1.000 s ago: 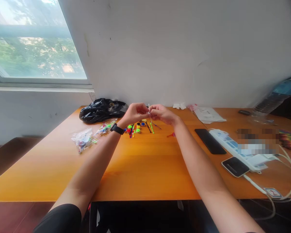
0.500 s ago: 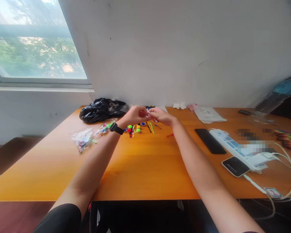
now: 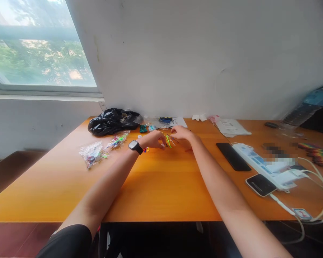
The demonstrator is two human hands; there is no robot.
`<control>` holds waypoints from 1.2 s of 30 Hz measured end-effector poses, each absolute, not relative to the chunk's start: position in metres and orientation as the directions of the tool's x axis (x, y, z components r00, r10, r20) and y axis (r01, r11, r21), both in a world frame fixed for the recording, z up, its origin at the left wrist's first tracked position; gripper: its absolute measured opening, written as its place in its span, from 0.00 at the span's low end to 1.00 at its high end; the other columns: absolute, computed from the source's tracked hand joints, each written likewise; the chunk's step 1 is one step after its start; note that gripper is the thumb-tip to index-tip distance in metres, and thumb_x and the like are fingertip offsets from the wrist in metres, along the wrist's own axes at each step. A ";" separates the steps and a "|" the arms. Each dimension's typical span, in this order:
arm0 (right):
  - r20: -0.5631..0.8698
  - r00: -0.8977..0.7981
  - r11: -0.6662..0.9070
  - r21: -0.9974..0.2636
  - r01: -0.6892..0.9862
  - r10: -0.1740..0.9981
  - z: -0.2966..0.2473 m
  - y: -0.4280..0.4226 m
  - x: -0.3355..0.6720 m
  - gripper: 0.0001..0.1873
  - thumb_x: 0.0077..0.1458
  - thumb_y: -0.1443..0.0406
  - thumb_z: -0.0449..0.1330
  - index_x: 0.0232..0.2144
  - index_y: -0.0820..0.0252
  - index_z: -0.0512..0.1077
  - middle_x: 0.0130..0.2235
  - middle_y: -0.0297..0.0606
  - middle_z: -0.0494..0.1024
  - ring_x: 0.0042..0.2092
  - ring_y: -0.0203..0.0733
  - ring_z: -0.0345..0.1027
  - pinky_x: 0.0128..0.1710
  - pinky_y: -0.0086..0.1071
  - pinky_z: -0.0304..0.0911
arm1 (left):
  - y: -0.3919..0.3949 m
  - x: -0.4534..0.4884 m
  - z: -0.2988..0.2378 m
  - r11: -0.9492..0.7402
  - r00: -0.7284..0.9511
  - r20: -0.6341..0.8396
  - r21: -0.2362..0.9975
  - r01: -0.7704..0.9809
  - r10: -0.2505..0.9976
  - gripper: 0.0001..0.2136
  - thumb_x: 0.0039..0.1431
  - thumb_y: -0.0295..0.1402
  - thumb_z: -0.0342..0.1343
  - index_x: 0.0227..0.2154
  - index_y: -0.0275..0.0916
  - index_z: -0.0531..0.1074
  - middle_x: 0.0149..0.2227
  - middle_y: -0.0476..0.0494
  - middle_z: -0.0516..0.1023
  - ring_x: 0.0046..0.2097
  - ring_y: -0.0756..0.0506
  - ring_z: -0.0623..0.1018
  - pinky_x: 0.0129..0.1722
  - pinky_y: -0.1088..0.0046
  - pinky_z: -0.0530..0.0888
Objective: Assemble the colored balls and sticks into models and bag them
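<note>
My left hand (image 3: 153, 139), with a black watch (image 3: 135, 146) on its wrist, rests low on the orange table (image 3: 156, 186). Its fingers curl over a small pile of colourful plastic pieces, of which a red bit (image 3: 145, 149) shows. My right hand (image 3: 181, 132) is just to its right, also down at the table, fingertips drawn together. Green and yellow thin sticks (image 3: 168, 140) lie between the two hands. What either hand holds is too small to make out.
A black plastic bag (image 3: 113, 122) lies at the back left, with two clear bags of colourful pieces (image 3: 93, 154) in front of it. To the right are a black phone (image 3: 233, 156), a white power strip (image 3: 261, 163), a second phone (image 3: 261, 184) on a cable, and papers (image 3: 231, 127).
Both hands, which pinched a thin white stick above the table, have dropped to the tabletop. The left hand now covers the colourful pile. Small items by the wall have come into sight.
</note>
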State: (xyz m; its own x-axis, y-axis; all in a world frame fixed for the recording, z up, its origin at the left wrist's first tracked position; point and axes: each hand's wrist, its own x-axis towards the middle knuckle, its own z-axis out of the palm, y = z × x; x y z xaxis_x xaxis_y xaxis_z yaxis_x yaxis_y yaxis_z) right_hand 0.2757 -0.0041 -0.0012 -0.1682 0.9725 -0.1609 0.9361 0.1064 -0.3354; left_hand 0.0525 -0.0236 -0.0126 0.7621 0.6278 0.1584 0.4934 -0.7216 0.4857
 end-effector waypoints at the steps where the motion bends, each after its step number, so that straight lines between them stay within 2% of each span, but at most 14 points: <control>1: -0.154 -0.157 0.100 -0.325 0.940 0.976 -0.001 -0.005 0.276 0.20 0.60 0.63 0.66 0.54 0.59 0.76 0.56 0.50 0.81 0.50 0.50 0.76 0.40 0.32 0.68 | -0.022 0.051 -0.013 -0.727 0.759 0.167 0.471 0.500 0.630 0.05 0.49 0.29 0.72 0.32 0.40 0.86 0.34 0.44 0.86 0.34 0.43 0.81 0.35 0.70 0.76; 4: -0.172 -0.132 0.074 -0.311 0.948 0.976 -0.001 -0.009 0.275 0.21 0.61 0.61 0.66 0.55 0.58 0.75 0.59 0.51 0.78 0.49 0.52 0.77 0.37 0.33 0.68 | -0.016 0.045 -0.015 -0.737 0.744 0.185 0.416 0.533 0.643 0.05 0.50 0.28 0.71 0.32 0.40 0.86 0.34 0.44 0.85 0.37 0.42 0.82 0.38 0.70 0.75; 9: -0.195 -0.160 0.095 -0.304 0.948 0.968 -0.008 -0.008 0.266 0.17 0.63 0.61 0.66 0.52 0.59 0.75 0.55 0.50 0.81 0.45 0.47 0.77 0.35 0.30 0.64 | -0.010 0.039 -0.018 -0.779 0.746 0.252 0.333 0.532 0.617 0.06 0.53 0.28 0.69 0.35 0.39 0.86 0.37 0.42 0.85 0.39 0.42 0.81 0.42 0.69 0.74; 13: -0.164 -0.217 0.157 -0.318 0.935 0.962 -0.016 -0.002 0.260 0.16 0.63 0.60 0.67 0.51 0.59 0.74 0.52 0.47 0.82 0.44 0.45 0.77 0.36 0.28 0.63 | -0.007 0.037 -0.020 -0.795 0.744 0.288 0.288 0.534 0.603 0.08 0.56 0.34 0.69 0.39 0.40 0.85 0.39 0.42 0.85 0.42 0.40 0.81 0.47 0.67 0.74; 17: -0.123 -0.257 0.205 -0.327 0.922 0.959 -0.024 -0.001 0.254 0.18 0.61 0.58 0.69 0.50 0.59 0.74 0.52 0.48 0.82 0.43 0.46 0.77 0.35 0.29 0.63 | -0.006 0.033 -0.023 -0.779 0.730 0.277 0.285 0.559 0.625 0.07 0.59 0.36 0.67 0.39 0.41 0.85 0.39 0.42 0.85 0.43 0.40 0.81 0.48 0.67 0.73; 24: -0.102 -0.279 0.235 -0.316 0.919 0.955 -0.032 -0.001 0.247 0.19 0.57 0.67 0.69 0.50 0.59 0.74 0.52 0.47 0.81 0.45 0.47 0.77 0.37 0.29 0.63 | 0.000 0.028 -0.027 -0.769 0.730 0.249 0.267 0.580 0.637 0.08 0.60 0.36 0.66 0.41 0.41 0.86 0.39 0.43 0.85 0.43 0.41 0.80 0.48 0.68 0.73; 28: -0.099 -0.278 0.235 -0.313 0.920 0.956 -0.032 -0.002 0.242 0.19 0.58 0.68 0.68 0.52 0.60 0.74 0.50 0.47 0.82 0.45 0.47 0.77 0.37 0.30 0.64 | 0.003 0.027 -0.029 -0.761 0.723 0.242 0.263 0.592 0.647 0.08 0.60 0.34 0.66 0.40 0.41 0.86 0.42 0.42 0.85 0.45 0.40 0.81 0.48 0.69 0.73; 33: -0.129 -0.273 0.222 -0.311 0.924 0.953 -0.006 -0.008 0.254 0.18 0.62 0.65 0.65 0.54 0.60 0.75 0.55 0.49 0.81 0.50 0.50 0.76 0.38 0.31 0.65 | 0.002 0.026 -0.027 -0.757 0.720 0.242 0.285 0.588 0.650 0.07 0.59 0.35 0.67 0.39 0.41 0.86 0.40 0.42 0.85 0.42 0.41 0.81 0.46 0.70 0.73; 35: -0.176 -0.276 0.213 -0.307 0.927 0.945 0.012 -0.011 0.271 0.15 0.60 0.67 0.65 0.51 0.60 0.78 0.55 0.47 0.81 0.49 0.49 0.77 0.37 0.30 0.65 | 0.002 0.026 -0.026 -0.752 0.716 0.243 0.311 0.582 0.655 0.07 0.59 0.36 0.67 0.38 0.41 0.86 0.39 0.43 0.85 0.39 0.42 0.81 0.43 0.71 0.73; 36: -0.209 -0.281 0.210 -0.304 0.929 0.937 0.021 -0.012 0.281 0.13 0.59 0.69 0.65 0.47 0.60 0.79 0.52 0.45 0.83 0.46 0.48 0.78 0.36 0.30 0.65 | 0.002 0.026 -0.026 -0.748 0.712 0.245 0.321 0.581 0.658 0.08 0.59 0.37 0.67 0.38 0.41 0.86 0.38 0.43 0.85 0.37 0.43 0.81 0.42 0.71 0.73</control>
State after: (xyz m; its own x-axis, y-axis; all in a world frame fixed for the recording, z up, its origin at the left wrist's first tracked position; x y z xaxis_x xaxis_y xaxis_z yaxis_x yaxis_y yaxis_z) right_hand 0.2810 -0.0121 0.0215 -0.2807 0.9367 -0.2094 0.9290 0.2103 -0.3045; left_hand 0.0259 0.0022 -0.0261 0.7119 0.6583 0.2447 0.5810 -0.7478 0.3213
